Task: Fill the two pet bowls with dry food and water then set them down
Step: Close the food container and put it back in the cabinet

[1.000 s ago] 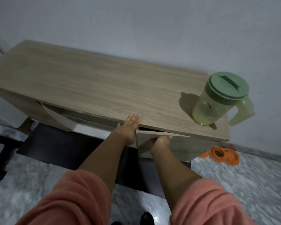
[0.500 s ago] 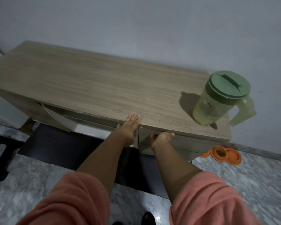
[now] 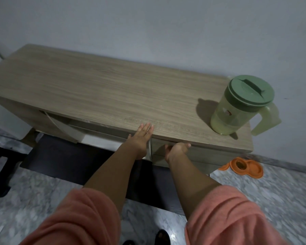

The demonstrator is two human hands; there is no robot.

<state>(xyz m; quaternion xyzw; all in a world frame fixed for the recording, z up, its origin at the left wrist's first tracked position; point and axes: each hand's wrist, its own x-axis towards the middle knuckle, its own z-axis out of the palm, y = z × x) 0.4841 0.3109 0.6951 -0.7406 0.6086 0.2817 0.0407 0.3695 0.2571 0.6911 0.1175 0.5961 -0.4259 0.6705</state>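
Nearest: salmon sleeves, both forearms reaching forward. Left hand (image 3: 140, 138) flat, fingers straight, pressed on the cabinet (image 3: 99, 96) front edge, holding nothing. Right hand (image 3: 176, 149) curled under the top lip of the drawer front (image 3: 193, 153), gripping it. Right of the cabinet, on the floor: orange double pet bowl (image 3: 244, 167), partly hidden, contents unclear. Farther, on top: green-lidded pitcher (image 3: 240, 106), partly full. Likely sloshes and weighs toward the body; take it by the side handle. Bowl probably light, stiff plastic; lift by the rim.

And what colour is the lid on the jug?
Green, a dull sage green. The lid on the jug shows best in the head view.
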